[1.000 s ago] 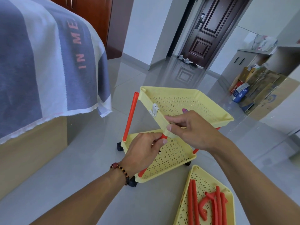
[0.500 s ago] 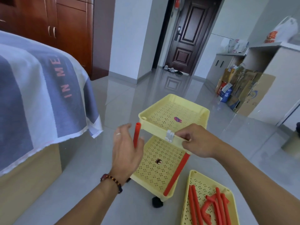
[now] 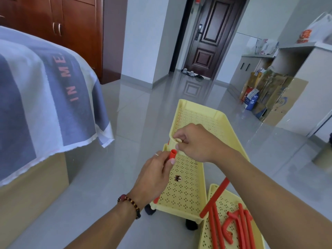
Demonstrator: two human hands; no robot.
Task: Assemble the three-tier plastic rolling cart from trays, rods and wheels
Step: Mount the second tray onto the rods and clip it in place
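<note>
On the glossy grey floor (image 3: 125, 112) stands the part-built cart: a yellow perforated lower tray (image 3: 181, 193) on black wheels (image 3: 191, 224), with a second yellow tray, the upper tray (image 3: 203, 119), raised above it and tilted, its far end toward the door.

The left hand (image 3: 154, 174) is closed around the top of an upright red rod (image 3: 173, 153), fingers (image 3: 171, 161) pinching it just under its open end; a beaded bracelet (image 3: 130, 203) sits on that wrist. The rod's foot shows at the lower tray's near left corner.

The right hand (image 3: 195, 143) grips the near left corner of the upper tray, thumb and forefinger clenched on the corner socket (the socket sits just above and beside the rod's open end; I cannot tell whether the two touch).

Another red rod, the right-side rod (image 3: 214, 197), rises at a slant from the lower tray's near right corner and passes under the right forearm.

Just beside the cart on the right, a third yellow tray (image 3: 206, 238) lies flat on the floor, holding loose red rods (image 3: 215, 229) and a curved red handle piece (image 3: 227, 229).

To the left a bed (image 3: 45, 97) with a grey and white cover overhangs its wooden base. Beyond are a dark door (image 3: 210, 33) and cardboard boxes (image 3: 274, 97) against a white cabinet.
</note>
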